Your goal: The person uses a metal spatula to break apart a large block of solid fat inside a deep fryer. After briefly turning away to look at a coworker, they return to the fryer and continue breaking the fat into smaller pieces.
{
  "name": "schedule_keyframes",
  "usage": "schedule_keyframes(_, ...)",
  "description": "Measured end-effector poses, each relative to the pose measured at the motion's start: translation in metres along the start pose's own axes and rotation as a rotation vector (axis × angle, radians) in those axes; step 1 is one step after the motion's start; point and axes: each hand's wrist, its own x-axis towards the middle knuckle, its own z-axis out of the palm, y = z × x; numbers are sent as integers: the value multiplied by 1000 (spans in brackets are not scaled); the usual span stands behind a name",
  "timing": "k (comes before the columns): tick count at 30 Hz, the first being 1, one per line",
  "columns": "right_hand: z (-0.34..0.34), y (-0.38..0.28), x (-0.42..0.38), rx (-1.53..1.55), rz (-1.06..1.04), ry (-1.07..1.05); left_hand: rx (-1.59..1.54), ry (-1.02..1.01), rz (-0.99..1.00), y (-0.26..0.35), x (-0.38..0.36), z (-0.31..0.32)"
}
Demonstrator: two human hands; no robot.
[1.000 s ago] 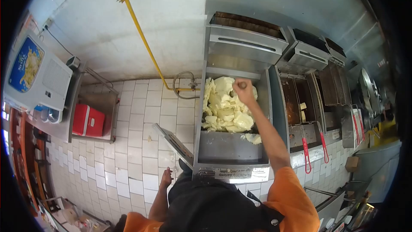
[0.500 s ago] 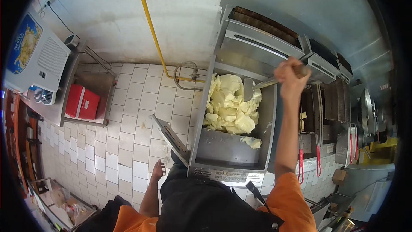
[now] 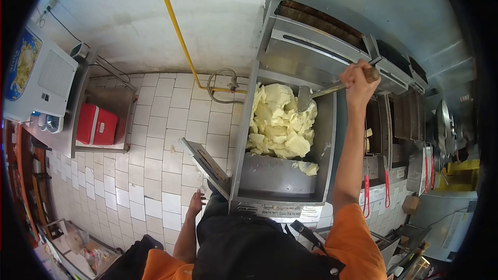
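Note:
My right hand (image 3: 359, 85) is wrapped round the wooden handle of a metal scraper (image 3: 304, 98). The scraper's blade touches the upper right of a pale yellow, fat-like mass (image 3: 280, 122). That mass fills the upper part of a deep metal vat (image 3: 280, 176), and a smaller lump (image 3: 306, 168) lies below it on the vat's inner surface. My left hand (image 3: 196, 201) hangs low, left of the vat, with its fingers apart and nothing in it. Close to it stands a tilted metal door (image 3: 205, 167) at the vat's left side.
Fryers with red-handled baskets (image 3: 387, 186) stand to the right. A yellow pipe (image 3: 176, 21) runs down the wall to a hose (image 3: 212, 91). On the left, a red cooler (image 3: 105, 126) sits on a shelf below a white machine (image 3: 49, 75). A cardboard box (image 3: 411, 205) is at lower right.
My right hand has moved slightly up and right, and the scraper blade has lifted a little from deeper in the mass. The view has shifted slightly.

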Motion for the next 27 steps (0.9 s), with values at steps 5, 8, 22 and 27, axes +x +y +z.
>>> schedule_keyframes(5, 0, -9, 13, -10, -50, 247, 34, 8, -142, -16, -6, -14)
schedule_keyframes(8, 5, 8, 24, -61, -24, 401, 60, -10, -149, -13, -10, -17)
schedule_keyframes(22, -44, 114, 7, 53, 113, 346, 61, -74, -36, 28, 13, 11)
schedule_keyframes(27, -17, 243, -95, -287, -12, -101, 62, -34, -42, 42, -2, 7)
